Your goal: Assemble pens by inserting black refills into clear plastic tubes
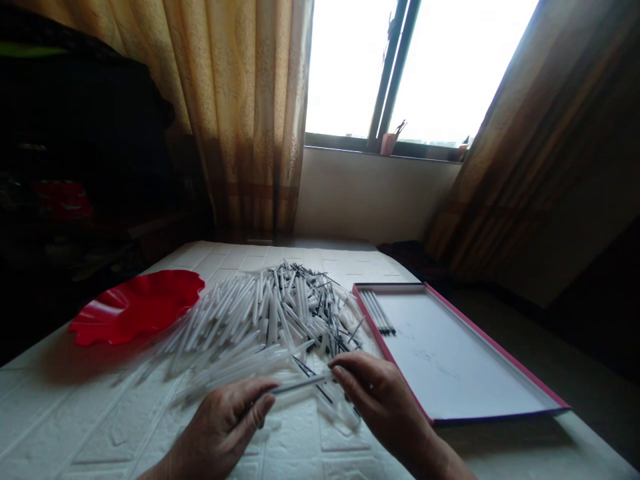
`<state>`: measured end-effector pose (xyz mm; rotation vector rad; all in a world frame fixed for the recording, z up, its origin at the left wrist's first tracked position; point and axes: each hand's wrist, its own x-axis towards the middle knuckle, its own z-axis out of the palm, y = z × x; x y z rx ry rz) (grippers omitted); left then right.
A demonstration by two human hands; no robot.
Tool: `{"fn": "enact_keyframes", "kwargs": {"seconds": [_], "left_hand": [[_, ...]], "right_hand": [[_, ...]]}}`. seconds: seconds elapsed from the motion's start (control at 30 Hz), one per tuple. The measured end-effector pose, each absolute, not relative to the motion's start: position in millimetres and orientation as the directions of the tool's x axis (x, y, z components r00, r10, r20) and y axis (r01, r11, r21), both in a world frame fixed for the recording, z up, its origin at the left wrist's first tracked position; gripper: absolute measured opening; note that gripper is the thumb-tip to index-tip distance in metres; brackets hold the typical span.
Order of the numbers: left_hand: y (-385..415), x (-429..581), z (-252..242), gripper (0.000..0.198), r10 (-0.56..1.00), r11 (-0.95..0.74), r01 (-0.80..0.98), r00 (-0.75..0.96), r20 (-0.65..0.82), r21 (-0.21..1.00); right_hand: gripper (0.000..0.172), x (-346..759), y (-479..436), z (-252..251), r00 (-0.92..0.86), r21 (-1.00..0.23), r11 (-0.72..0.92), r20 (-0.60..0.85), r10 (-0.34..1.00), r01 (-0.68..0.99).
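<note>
A thin ballpoint pen [300, 385] stretches between my two hands, low over the table, with a dark core showing through its pale barrel. My left hand [225, 423] pinches one end between thumb and forefinger. At the other end, the fingertips of my right hand [377, 393] are closed on the tip; they hide whether a small part is there. Just beyond lies a big heap of whitish pen barrels [235, 313], with thin black refills [327, 310] mixed in at its right side. Several assembled pens [377, 313] lie side by side in a shallow box lid [480, 373].
A red wavy-edged bowl [140, 307] stands on the left of the table [115, 427], which has a white brick-pattern cover. The lid's pink edge [500, 343] rises to the right of my right hand. Behind are curtains [245, 113] and a window [345, 67].
</note>
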<state>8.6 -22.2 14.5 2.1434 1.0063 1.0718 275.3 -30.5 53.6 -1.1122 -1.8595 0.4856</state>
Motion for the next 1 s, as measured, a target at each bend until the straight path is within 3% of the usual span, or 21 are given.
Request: {"fn": "enact_keyframes", "kwargs": {"seconds": [0.17,0.37,0.67,1.0], "left_hand": [[-16,10,17,0.052,0.914,-0.236,0.194,0.377,0.150,0.952],[-8,7,18,0.060,0.951,-0.028,0.060,0.310,0.008,0.998],[-11,11,13,0.054,0.942,-0.054,0.037,0.334,0.039,0.998],[-12,15,5,0.053,0.928,-0.059,-0.015,0.368,0.060,0.998]], "right_hand": [[0.027,282,-28,55,-0.236,-0.711,0.492,0.435,0.869,0.503],[0.022,280,-32,59,-0.377,-0.732,0.430,0.251,0.891,0.529],[0.012,277,-35,57,-0.415,-0.662,0.399,0.145,0.898,0.634],[0.013,267,-37,45,-0.511,-0.664,0.454,0.124,0.850,0.594]]}}
